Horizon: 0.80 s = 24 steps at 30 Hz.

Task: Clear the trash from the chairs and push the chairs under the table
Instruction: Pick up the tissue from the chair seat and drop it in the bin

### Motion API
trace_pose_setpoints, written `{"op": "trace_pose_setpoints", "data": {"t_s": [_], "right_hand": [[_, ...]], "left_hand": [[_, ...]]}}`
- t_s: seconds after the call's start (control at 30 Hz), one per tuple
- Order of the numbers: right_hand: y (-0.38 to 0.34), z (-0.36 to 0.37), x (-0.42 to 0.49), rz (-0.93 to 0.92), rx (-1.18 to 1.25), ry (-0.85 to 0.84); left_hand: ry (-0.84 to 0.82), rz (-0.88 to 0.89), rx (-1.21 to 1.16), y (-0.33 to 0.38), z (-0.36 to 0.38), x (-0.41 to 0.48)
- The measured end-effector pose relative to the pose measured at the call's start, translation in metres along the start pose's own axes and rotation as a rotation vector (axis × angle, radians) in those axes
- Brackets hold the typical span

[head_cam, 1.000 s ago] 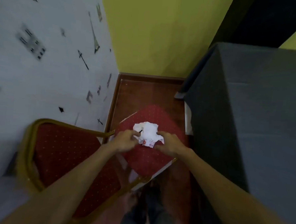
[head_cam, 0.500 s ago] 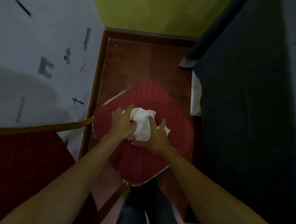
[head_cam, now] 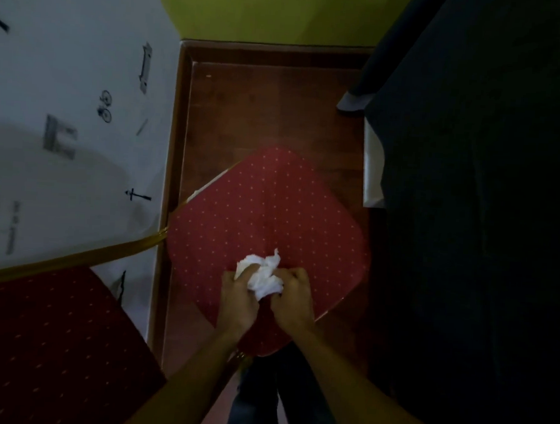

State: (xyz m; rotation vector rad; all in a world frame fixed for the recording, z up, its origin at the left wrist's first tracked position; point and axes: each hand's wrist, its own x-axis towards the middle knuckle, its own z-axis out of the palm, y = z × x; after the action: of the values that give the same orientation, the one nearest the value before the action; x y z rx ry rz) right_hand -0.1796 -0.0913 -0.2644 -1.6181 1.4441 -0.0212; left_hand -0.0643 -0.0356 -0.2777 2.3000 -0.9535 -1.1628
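A crumpled white paper wad (head_cam: 264,276) is squeezed between both my hands, just above the near corner of the chair's red dotted seat (head_cam: 272,211). My left hand (head_cam: 237,298) grips the wad's left side and my right hand (head_cam: 292,298) is closed on its right side. The rest of the seat is bare. The chair's red backrest (head_cam: 48,339) with its gold frame (head_cam: 75,258) fills the lower left. The table, draped in a dark cloth (head_cam: 476,222), stands to the right of the chair.
A white patterned wall (head_cam: 72,120) runs close along the left and a green wall (head_cam: 266,13) closes the far end. Brown wooden floor (head_cam: 271,111) shows beyond the seat. A white under-cloth (head_cam: 373,171) hangs at the table's edge. My legs (head_cam: 272,393) stand below the seat.
My hands have gathered the paper into a tighter wad and drawn it back toward the seat's near corner. The view has tilted further down.
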Motion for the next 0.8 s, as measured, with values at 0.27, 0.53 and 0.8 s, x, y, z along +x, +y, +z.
{"op": "trace_pose_setpoints", "data": {"t_s": [0.27, 0.53, 0.8], "right_hand": [[-0.028, -0.046, -0.077, -0.017, 0.259, 0.269], [-0.068, -0.074, -0.197, -0.164, 0.339, 0.447], [-0.069, -0.091, -0.351, -0.060, 0.482, 0.431]], "left_hand": [[-0.030, -0.116, -0.259, 0.070, -0.034, -0.070], [-0.082, 0.109, -0.325, 0.097, -0.104, -0.168], [-0.209, 0.249, -0.408, 0.100, -0.133, -0.308]]}}
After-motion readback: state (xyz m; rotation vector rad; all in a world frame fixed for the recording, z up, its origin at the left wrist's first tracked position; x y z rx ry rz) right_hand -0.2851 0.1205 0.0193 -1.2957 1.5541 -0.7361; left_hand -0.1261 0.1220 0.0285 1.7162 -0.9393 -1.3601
